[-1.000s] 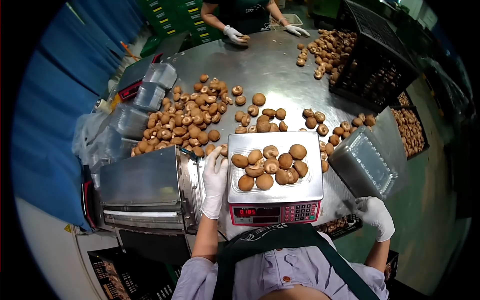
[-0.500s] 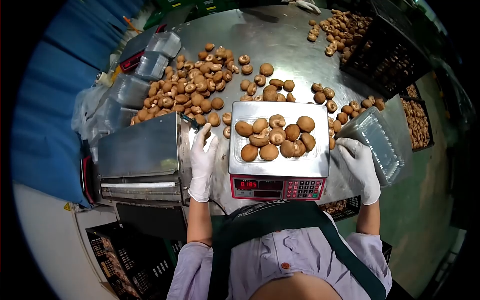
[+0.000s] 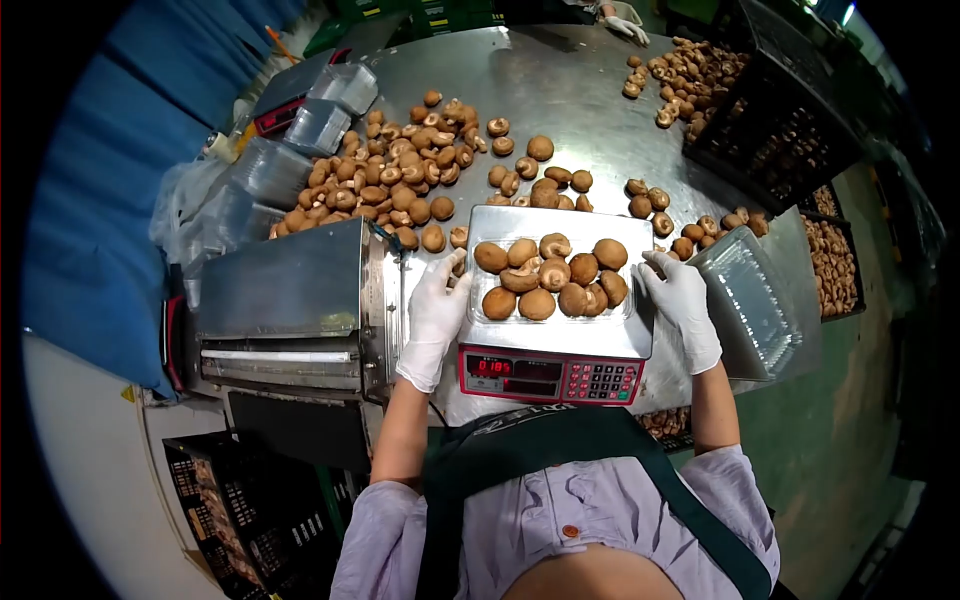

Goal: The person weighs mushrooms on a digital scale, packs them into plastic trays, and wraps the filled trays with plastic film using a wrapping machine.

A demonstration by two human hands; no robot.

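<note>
A clear plastic tray (image 3: 550,313) of brown mushrooms (image 3: 554,274) rests on the metal pan of a digital scale (image 3: 560,340), whose display shows red digits. My left hand (image 3: 435,312), in a white glove, is at the pan's left edge, with thumb and fingers apart and nothing seen in it. Over the pan's right edge, the fingertips of my gloved right hand (image 3: 683,308) come close to the tray's right rim. Its fingers are partly spread, and whether they touch the rim I cannot tell.
A mushroom pile (image 3: 400,170) lies behind a metal box-shaped machine (image 3: 280,285) on the left. Stacked clear trays (image 3: 750,300) stand right of my right hand. A black crate (image 3: 775,110) is tilted at the back right. Another person's gloved hand (image 3: 625,27) is at the far edge.
Both hands have moved inward to the sides of the scale, the left one rightward from beside the machine, the right one leftward from the stacked trays. The loaded tray remains on the scale.
</note>
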